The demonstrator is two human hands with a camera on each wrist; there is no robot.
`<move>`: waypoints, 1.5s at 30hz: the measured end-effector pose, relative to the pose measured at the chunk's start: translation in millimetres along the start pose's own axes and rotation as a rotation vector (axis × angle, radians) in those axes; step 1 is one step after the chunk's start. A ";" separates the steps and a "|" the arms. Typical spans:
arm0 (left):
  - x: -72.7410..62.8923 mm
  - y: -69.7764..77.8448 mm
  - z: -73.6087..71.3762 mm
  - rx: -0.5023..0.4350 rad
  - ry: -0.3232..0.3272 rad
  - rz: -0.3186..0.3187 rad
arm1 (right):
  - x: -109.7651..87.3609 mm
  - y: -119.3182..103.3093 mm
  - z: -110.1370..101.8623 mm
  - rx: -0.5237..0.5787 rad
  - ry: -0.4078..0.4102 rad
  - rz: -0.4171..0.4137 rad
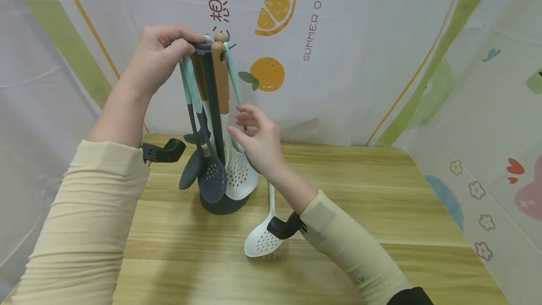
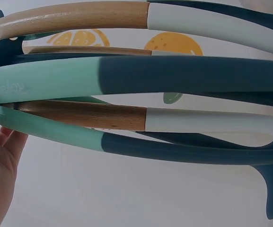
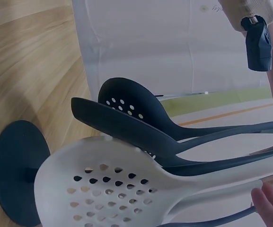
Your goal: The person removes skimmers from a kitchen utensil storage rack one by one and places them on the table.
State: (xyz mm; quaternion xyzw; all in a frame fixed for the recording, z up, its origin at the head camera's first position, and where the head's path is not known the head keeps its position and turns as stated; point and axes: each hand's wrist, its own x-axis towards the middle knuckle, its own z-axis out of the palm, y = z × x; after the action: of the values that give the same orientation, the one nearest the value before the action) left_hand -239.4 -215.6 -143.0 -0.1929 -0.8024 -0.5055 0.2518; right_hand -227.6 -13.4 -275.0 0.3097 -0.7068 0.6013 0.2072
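Note:
A dark utensil stand [image 1: 216, 102] with a round base [image 3: 18, 175] is hung round with kitchen utensils. At its top, my left hand [image 1: 158, 53] grips the dark rim between thumb and fingers. My right hand [image 1: 260, 140] is at the stand's right side, fingers loosely extended by a mint-handled utensil [image 1: 234, 76] and a white skimmer [image 1: 241, 173] with a wooden handle. Facing me hang a dark slotted spoon [image 1: 213, 180] and a dark solid spoon [image 1: 191, 169], both mint-handled. Below my right wrist, a white slotted spoon [image 1: 258, 243] lies on the table.
The wood-grain table [image 1: 360, 192] carries the stand near its back edge. Behind it hangs a white curtain [image 1: 351, 84] printed with oranges. A black wrist camera [image 1: 285, 226] overlaps the lying spoon in the head view.

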 end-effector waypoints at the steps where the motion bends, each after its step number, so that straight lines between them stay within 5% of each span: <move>1: -0.2 -0.4 0.1 0.005 0.000 0.000 | 0.5 -0.4 1.7 0.009 0.001 0.001; 18: -2.6 -1.9 3.5 -0.001 -0.001 0.066 | 1.0 6.1 24.0 0.053 0.033 0.093; 26: -3.1 -0.8 4.3 -0.007 -0.021 0.019 | -3.6 14.6 30.2 0.025 0.002 0.165; 32: -3.6 1.4 6.4 0.009 -0.003 0.002 | -4.3 15.0 30.8 -0.005 0.002 0.126; 45: -5.0 12.4 11.8 0.242 0.031 -0.053 | -7.8 12.4 21.2 -0.049 0.045 0.007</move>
State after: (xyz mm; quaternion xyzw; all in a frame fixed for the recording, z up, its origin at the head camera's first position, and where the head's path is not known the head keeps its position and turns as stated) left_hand -230.9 -200.0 -141.4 -0.1321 -0.8585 -0.4142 0.2720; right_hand -228.8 -31.5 -293.2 0.2884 -0.7177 0.5912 0.2284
